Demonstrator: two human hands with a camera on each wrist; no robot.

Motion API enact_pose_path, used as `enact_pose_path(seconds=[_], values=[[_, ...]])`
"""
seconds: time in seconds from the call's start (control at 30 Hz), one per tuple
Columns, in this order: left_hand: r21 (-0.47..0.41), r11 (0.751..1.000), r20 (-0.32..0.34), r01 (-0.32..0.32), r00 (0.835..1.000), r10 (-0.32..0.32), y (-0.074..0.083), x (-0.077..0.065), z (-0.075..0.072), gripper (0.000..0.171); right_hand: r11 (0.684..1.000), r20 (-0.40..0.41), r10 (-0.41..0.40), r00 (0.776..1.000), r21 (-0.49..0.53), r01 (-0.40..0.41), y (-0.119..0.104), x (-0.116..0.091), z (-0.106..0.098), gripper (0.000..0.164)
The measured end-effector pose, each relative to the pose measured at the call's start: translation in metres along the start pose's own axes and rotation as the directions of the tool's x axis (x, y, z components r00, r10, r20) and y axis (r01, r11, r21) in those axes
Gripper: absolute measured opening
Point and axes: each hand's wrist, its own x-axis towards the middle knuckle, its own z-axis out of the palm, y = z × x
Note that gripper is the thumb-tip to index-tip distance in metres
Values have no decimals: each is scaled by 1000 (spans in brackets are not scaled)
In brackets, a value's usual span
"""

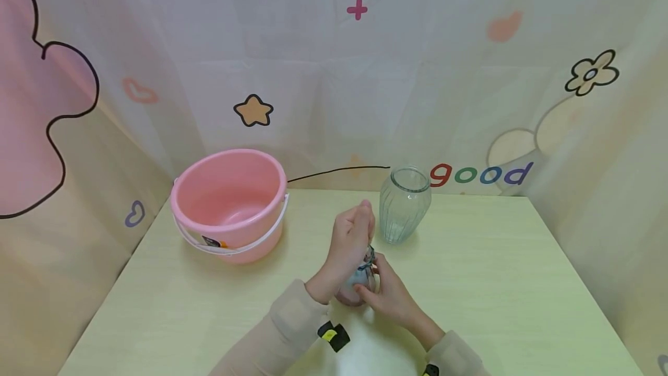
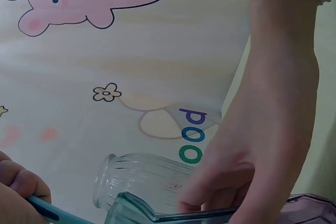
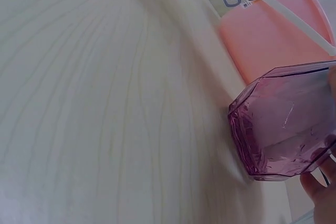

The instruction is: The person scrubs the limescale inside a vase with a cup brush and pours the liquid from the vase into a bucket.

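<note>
My left hand (image 1: 352,234) is closed in a fist over the mouth of a small glass vase (image 1: 352,296). It grips a slim blue handle (image 2: 63,214) that runs toward the vase's teal neck; the tool's other end is hidden. Faceted purple glass (image 3: 283,124) forms the vase's lower part. My right hand (image 1: 394,300) holds the vase from the right, its fingers around the glass below the neck. Behind both hands stands a taller clear ribbed glass vase (image 1: 404,208), which no hand touches.
A pink bucket (image 1: 229,190) with a white handle stands at the back left of the pale table (image 1: 501,283). A printed curtain (image 1: 313,74) hangs behind the table and along its sides.
</note>
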Motion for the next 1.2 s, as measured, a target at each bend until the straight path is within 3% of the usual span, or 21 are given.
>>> enact_pose_path(seconds=[0.2,0.3,0.43,0.73,0.93,1.2], values=[[-12,1000,18,-28,999,29,-7,0,1,45,1000,-23,19,1000,-10,-20,-36,0,-7,55],[-16,1000,20,-24,1000,24,-7,0,1,45,1000,-36,23,999,-16,-24,-39,0,-7,55],[-28,1000,22,-11,1000,12,-8,-1,1,45,1000,-60,6,998,-27,-8,-37,0,-5,54],[-19,1000,12,-11,1000,11,-7,-1,0,45,999,-93,20,995,-24,-22,2,0,7,59],[9,1000,5,-5,1000,5,1,-1,-2,45,1000,-107,8,994,-26,-11,5,-1,9,58],[23,997,-4,-67,998,67,17,9,-5,44,997,-148,13,989,-73,-24,2,-1,11,58]])
